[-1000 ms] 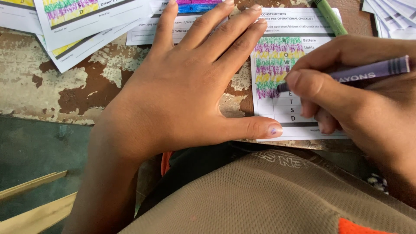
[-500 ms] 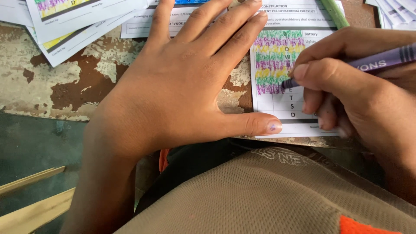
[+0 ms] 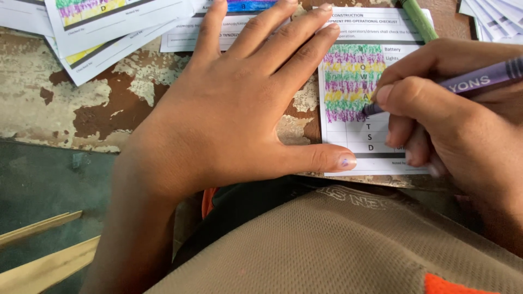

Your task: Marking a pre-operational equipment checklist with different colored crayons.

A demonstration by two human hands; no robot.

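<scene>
Crayon strokes have crept rightward along the purple row since a second ago: the right hand (image 3: pixel 452 114) pinches the purple crayon (image 3: pixel 468 81), tip on the checklist sheet (image 3: pixel 376 32). Left hand (image 3: pixel 239 103) stays flat, fingers spread, at nine o'clock of the tip, thumb pinning the sheet's lower edge. Green crayon (image 3: pixel 418 20) lies at twelve o'clock.

I see bare table (image 3: pixel 65 103) open at the left. Far off, loose papers (image 3: pixel 109 22) and a green crayon (image 3: pixel 417 19) block it; the left hand (image 3: pixel 234 109) covers the middle.

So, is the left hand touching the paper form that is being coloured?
Touching. In the head view the left hand lies flat, its thumb tip pressing the lower edge of the paper form and its fingertips overlapping the left edge.
</scene>
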